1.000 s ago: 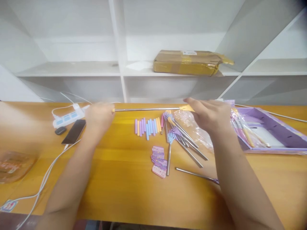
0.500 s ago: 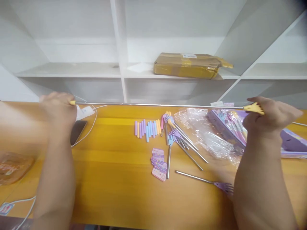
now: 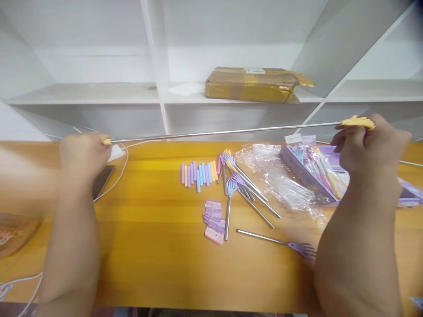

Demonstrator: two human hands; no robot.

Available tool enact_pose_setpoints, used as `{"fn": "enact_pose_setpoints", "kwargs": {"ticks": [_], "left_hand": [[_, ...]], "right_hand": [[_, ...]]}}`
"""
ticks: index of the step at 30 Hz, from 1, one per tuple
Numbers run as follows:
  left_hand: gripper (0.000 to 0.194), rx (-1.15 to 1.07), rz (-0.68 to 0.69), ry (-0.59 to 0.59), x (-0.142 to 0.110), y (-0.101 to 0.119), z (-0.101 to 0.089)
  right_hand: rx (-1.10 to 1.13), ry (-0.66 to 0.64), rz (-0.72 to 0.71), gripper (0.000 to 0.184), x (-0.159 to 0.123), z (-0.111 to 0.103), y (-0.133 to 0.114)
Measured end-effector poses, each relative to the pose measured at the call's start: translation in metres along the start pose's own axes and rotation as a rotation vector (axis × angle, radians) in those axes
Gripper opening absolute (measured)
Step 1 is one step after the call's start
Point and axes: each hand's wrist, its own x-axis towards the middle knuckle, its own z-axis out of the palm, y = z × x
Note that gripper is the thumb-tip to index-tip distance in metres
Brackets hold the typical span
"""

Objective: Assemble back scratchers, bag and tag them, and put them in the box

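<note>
A telescopic back scratcher [image 3: 224, 131] stretches across the view, drawn out long, its metal rod held nearly level above the table. My left hand [image 3: 85, 154] is closed round its yellow handle end; only the tip of that handle shows. At the other end my right hand [image 3: 373, 143] grips the yellow hand-shaped head. Below lie several metal back scratchers with purple, blue and yellow heads [image 3: 232, 188]. One purple-headed back scratcher [image 3: 302, 249] lies apart, near my right forearm. Beside the pile are a row of pastel handle sleeves [image 3: 199, 174] and a few pink and purple cards [image 3: 214, 222].
Clear plastic wrapping [image 3: 287, 176] lies beside a purple box [image 3: 307, 178] holding more scratchers. A phone [image 3: 102, 181] and white cable [image 3: 124, 169] are near my left forearm. White shelves with a taped carton [image 3: 249, 86] stand behind the wooden table [image 3: 158, 255].
My right hand has risen with the yellow head, so the rod now slopes up to the right. The head has turned in my fingers. The view has shifted slightly.
</note>
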Motion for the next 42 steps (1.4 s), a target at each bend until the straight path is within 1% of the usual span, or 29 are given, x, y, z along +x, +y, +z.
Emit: {"fn": "enact_pose_setpoints", "kwargs": {"ticks": [3,6,10,16,18,20,22,23,25,27,28,29,31,32,34,35,37,39,42], "left_hand": [[0.024,0.041,0.007,0.023,-0.002,0.004,-0.002],[0.025,0.07,-0.008,0.023,-0.004,0.007,-0.005],[0.028,0.08,0.006,-0.02,-0.006,0.01,-0.009],[0.03,0.055,-0.007,-0.048,-0.007,0.008,-0.013],[0.03,0.072,-0.016,-0.044,-0.006,0.007,-0.014],[0.028,0.097,-0.021,-0.068,-0.005,0.008,-0.014],[0.024,0.136,0.009,-0.121,-0.004,0.015,-0.012],[0.022,0.154,0.049,-0.148,-0.005,0.022,-0.01],[0.025,0.173,0.166,-0.173,-0.01,0.042,-0.005],[0.031,0.144,0.298,-0.177,-0.02,0.068,0.003],[0.034,0.121,0.343,-0.2,-0.025,0.082,0.007],[0.036,0.089,0.391,-0.218,-0.032,0.095,0.012],[0.038,0.055,0.416,-0.264,-0.043,0.117,0.02],[0.039,0.049,0.422,-0.287,-0.047,0.124,0.023],[0.041,0.057,0.422,-0.329,-0.052,0.13,0.027],[0.041,0.065,0.42,-0.34,-0.053,0.13,0.027],[0.042,0.08,0.413,-0.333,-0.052,0.127,0.027],[0.041,0.08,0.413,-0.31,-0.052,0.125,0.024],[0.042,0.053,0.415,-0.302,-0.056,0.128,0.018]], "right_hand": [[0.209,-0.071,0.058,0.028,0.0,-0.013,-0.002],[0.175,-0.16,0.133,0.027,0.002,-0.026,-0.009],[0.07,-0.229,0.147,0.025,0.004,-0.032,-0.016],[0.083,-0.364,0.194,0.028,0.003,-0.025,-0.025],[0.068,-0.367,0.173,0.027,0.003,-0.02,-0.027],[0.03,-0.342,0.148,0.025,0.004,-0.014,-0.029],[0.004,-0.329,0.158,0.025,0.005,-0.007,-0.033],[-0.003,-0.343,0.163,0.026,0.004,-0.004,-0.037],[-0.032,-0.4,0.132,0.029,0.0,0.001,-0.053],[-0.112,-0.455,0.039,0.031,-0.013,0.007,-0.079],[-0.165,-0.475,-0.012,0.031,-0.024,0.011,-0.097],[-0.207,-0.498,-0.056,0.032,-0.037,0.014,-0.115],[-0.241,-0.593,-0.203,0.032,-0.071,0.021,-0.154],[-0.25,-0.661,-0.282,0.03,-0.089,0.024,-0.171],[-0.231,-0.727,-0.36,0.027,-0.121,0.029,-0.198],[-0.23,-0.761,-0.412,0.028,-0.132,0.03,-0.207],[-0.231,-0.8,-0.473,0.031,-0.142,0.029,-0.215],[-0.232,-0.8,-0.476,0.031,-0.139,0.024,-0.214],[-0.227,-0.758,-0.416,0.029,-0.126,0.011,-0.208]]}}
